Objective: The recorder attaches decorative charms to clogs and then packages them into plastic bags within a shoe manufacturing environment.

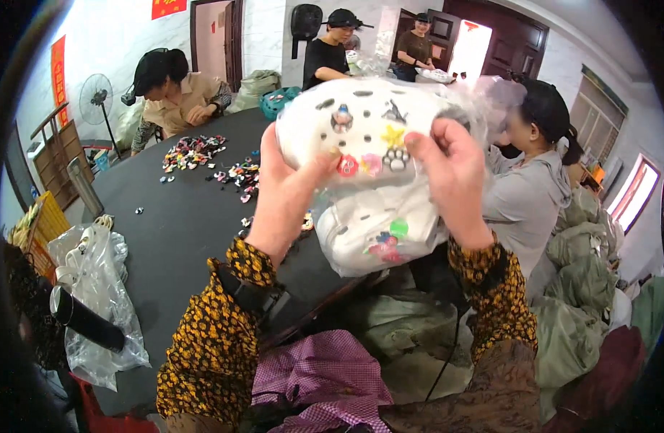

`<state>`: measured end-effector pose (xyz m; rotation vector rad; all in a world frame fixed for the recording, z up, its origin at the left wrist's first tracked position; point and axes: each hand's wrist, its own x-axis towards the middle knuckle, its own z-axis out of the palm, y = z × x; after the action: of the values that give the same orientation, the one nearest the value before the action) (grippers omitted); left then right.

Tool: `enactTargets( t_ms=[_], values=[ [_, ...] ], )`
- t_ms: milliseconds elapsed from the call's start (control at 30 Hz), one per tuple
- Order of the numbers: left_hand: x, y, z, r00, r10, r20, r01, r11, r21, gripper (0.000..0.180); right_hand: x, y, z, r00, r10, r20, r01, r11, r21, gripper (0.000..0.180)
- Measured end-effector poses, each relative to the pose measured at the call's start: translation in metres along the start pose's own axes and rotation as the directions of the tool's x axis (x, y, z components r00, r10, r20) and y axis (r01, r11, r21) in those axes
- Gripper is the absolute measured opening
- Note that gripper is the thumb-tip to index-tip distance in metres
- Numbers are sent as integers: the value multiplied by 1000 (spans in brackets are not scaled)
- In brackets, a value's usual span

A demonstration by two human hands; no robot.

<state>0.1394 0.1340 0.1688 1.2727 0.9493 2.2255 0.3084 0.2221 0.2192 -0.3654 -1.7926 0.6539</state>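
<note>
I hold up a white perforated clog (pixel 368 115) decorated with small coloured charms, wrapped in a clear plastic bag (pixel 483 101). My left hand (pixel 285 191) grips its left side and my right hand (pixel 451 169) grips its right side, thumbs on the charm-covered top. A second white clog (pixel 379 231) with charms hangs lower in the same bag, just above the edge of the black table (pixel 180 224). Both sleeves are yellow and black patterned.
Piles of small coloured charms (pixel 195 151) lie on the table's far part. A person in beige sits at the far left, a person in grey sits close at my right, two others stand behind. A clear bag of white shoes (pixel 94 274) sits left; green sacks (pixel 577 289) pile up right.
</note>
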Motion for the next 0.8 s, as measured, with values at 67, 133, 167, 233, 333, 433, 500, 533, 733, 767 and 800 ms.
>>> enactTargets(
  t_ms=[67,133,167,233,333,433,500,533,733,767,800],
  values=[
    [10,4,-14,999,-12,42,6,991,135,61,19,11,11,997,75,-3,-74,994,84,21],
    [18,7,-23,997,-27,69,11,974,227,60,28,21,24,991,130,-20,-125,977,172,20],
    [20,7,-31,994,-94,64,71,952,297,66,35,31,30,990,138,-18,-133,975,176,20],
    [11,5,-38,995,-83,-59,98,937,334,69,45,56,47,966,253,-59,-205,884,421,19],
    [4,-5,-60,985,-123,-121,160,911,379,74,56,81,66,944,298,-139,-194,847,495,19],
    [-7,-11,-67,969,-205,-134,242,892,383,63,66,122,63,949,310,52,-311,904,292,20],
    [-14,-11,-73,957,-246,-154,287,879,380,60,62,151,66,873,385,299,-417,907,51,23],
    [-19,-17,-79,961,-233,-151,274,886,373,60,53,154,70,862,406,303,-439,897,48,23],
    [-42,-25,-80,960,-279,-27,254,828,500,53,11,176,19,967,174,185,-148,978,-144,23],
    [-49,-25,-81,959,-284,2,240,813,531,53,2,179,6,961,229,153,-211,969,-128,22],
    [-56,-27,-85,956,-292,34,225,798,559,53,-7,191,-9,966,216,139,-198,971,-136,19]
  ],
)
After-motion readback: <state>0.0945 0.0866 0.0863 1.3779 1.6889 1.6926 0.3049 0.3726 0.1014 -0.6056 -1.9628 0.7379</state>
